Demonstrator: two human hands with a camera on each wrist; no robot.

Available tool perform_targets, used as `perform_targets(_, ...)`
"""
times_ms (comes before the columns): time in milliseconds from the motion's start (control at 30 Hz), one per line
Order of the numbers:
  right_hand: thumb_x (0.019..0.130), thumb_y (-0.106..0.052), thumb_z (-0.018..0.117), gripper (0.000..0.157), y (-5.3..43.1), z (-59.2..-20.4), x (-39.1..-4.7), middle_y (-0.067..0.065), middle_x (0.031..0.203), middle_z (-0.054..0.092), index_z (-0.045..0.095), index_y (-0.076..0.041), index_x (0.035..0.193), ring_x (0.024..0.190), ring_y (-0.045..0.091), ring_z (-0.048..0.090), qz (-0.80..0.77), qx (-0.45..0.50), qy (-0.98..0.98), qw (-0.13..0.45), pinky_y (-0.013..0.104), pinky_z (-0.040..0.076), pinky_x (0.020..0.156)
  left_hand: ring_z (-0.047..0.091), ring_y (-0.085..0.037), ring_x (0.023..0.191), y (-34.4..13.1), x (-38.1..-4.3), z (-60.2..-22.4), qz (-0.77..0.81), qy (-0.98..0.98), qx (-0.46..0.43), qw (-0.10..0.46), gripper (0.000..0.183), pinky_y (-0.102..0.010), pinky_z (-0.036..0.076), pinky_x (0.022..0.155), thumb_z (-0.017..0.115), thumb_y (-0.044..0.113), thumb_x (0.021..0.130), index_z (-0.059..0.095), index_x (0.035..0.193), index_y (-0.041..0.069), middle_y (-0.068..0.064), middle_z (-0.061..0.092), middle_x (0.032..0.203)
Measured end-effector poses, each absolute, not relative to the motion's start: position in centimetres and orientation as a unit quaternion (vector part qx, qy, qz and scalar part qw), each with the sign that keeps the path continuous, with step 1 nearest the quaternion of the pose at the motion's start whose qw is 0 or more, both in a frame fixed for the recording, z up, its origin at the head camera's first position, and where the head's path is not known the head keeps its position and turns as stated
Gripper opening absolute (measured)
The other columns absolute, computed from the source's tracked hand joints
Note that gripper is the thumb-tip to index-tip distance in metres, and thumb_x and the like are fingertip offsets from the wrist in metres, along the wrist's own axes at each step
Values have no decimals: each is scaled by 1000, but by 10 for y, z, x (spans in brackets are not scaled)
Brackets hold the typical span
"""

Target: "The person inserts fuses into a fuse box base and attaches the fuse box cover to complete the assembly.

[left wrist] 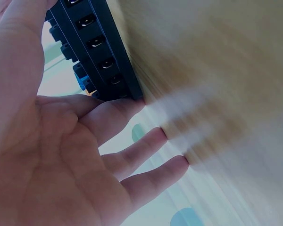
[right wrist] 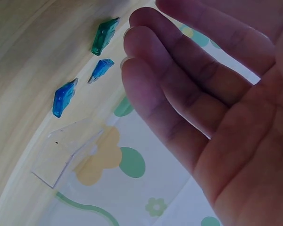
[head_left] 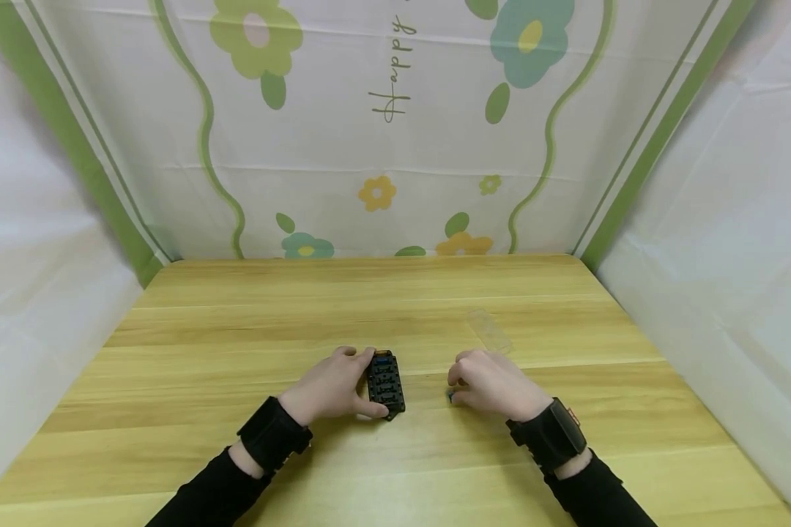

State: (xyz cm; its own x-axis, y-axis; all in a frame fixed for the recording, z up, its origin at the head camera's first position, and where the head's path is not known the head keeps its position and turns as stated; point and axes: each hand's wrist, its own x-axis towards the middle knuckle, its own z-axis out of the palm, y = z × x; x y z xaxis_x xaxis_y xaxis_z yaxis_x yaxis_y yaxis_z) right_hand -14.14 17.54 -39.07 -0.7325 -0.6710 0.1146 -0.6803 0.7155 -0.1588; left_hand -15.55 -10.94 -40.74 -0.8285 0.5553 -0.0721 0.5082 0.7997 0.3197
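Note:
A black fuse box (head_left: 385,384) with a row of slots rests on the wooden table; a blue fuse (head_left: 384,360) sits near its far end. My left hand (head_left: 332,388) holds the box by its ends, thumb at the near end, a finger at the far one. In the left wrist view, the other fingers extend past the box (left wrist: 104,56). My right hand (head_left: 494,384) hovers low over the table, fingers loosely bent. In the right wrist view, a green blade fuse (right wrist: 105,36) and two blue ones, one larger (right wrist: 64,98), one smaller (right wrist: 101,70), lie apart from its fingertips.
Behind the right hand a clear plastic cover (head_left: 490,331) lies flat on the wooden table (head_left: 270,307). A flowered white cloth (head_left: 343,132) hangs along the table's far edge, and pale cloth walls (head_left: 718,256) stand at both sides.

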Motion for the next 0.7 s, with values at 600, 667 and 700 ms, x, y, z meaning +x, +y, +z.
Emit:
perform_targets(600, 78, -14, 76, 16, 175, -390, -142, -5, 70, 51, 62, -18, 71, 61, 7, 39, 99, 361, -927, 13, 19, 32, 50, 39, -36, 128, -109, -156, -408, 142, 945, 283, 82, 103, -44, 39, 96, 66, 69, 72, 37, 146, 4, -20, 51, 131)
perform_targets(667, 78, -13, 76, 17, 175, -390, -143, -6, 70, 50, 62, -19, 70, 61, 6, 39, 99, 360, -928, 10, 19, 33, 50, 39, -36, 128, -109, -156, -408, 140, 945, 285, 80, 103, -44, 39, 96, 66, 70, 72, 36, 146, 4, -20, 51, 131)
perform_targets(700, 78, -14, 76, 18, 175, -391, -143, -6, 69, 50, 61, -19, 69, 61, 6, 40, 99, 359, -928, 9, 19, 33, 50, 39, -36, 128, -109, -156, -408, 140, 945, 284, 79, 103, -44, 38, 96, 66, 70, 72, 36, 146, 5, -20, 51, 131)
